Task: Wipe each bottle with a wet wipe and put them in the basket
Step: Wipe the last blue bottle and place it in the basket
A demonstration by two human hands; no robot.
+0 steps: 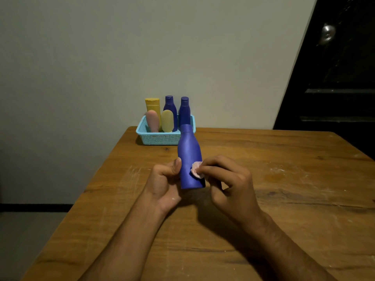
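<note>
The right hand's (pixel 227 179) fingers (pixel 211 169) pinch a small pale wipe (pixel 196 169) against the side of a blue bottle (pixel 189 159); the left hand (pixel 164 181) grips that bottle low on its body, thumb up along its side; the bottle stands nearly upright just above the wooden tabletop (pixel 284 199); behind it, at the far edge, a light-blue basket (pixel 158 138) holds five bottles: yellow, two blue, pink, pale yellow.

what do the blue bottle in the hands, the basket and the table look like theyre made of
Blue bottle: probably plastic with a matte finish; its colour is even and it shows no sharp glare.
Basket: light blue moulded plastic, going by the regular grid of small holes in its wall.
Table: wood or a wood-look top, with visible grain lines, knots and pale scuff marks; which one cannot be told.
</note>
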